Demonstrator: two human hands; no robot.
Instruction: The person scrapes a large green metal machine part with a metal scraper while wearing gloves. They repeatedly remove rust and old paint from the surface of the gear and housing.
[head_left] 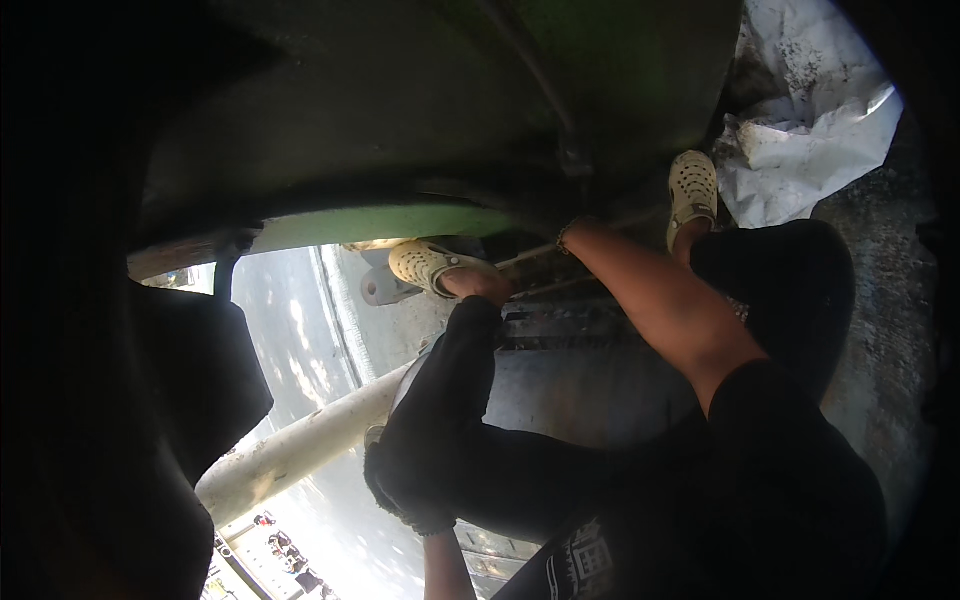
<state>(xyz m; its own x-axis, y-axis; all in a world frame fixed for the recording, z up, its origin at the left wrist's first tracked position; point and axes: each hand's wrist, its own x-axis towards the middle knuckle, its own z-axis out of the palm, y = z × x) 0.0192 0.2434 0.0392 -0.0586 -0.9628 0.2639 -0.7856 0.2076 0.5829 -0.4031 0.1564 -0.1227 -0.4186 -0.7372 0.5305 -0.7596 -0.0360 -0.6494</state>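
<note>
My right forearm reaches up and left into deep shadow beneath a large dark green curved panel (400,222). My right hand (545,212), seemingly in a dark glove with a patterned cuff, is almost lost there, so its fingers and anything in them cannot be made out. A dark rod or hose (535,65) runs down the panel's underside to a fitting (573,158) close above that hand. Lower left, my left hand (395,500), in a dark knit glove, rests against my bent knee. Its fingers are mostly hidden by the leg and shadow.
My feet, in cream clogs (425,266), are set apart on metal parts. A pale thick pipe (300,445) slants across the left, beyond which lies bright pavement (280,330). A dark flap (200,370) hangs at left. Crumpled white sheeting (810,150) lies upper right.
</note>
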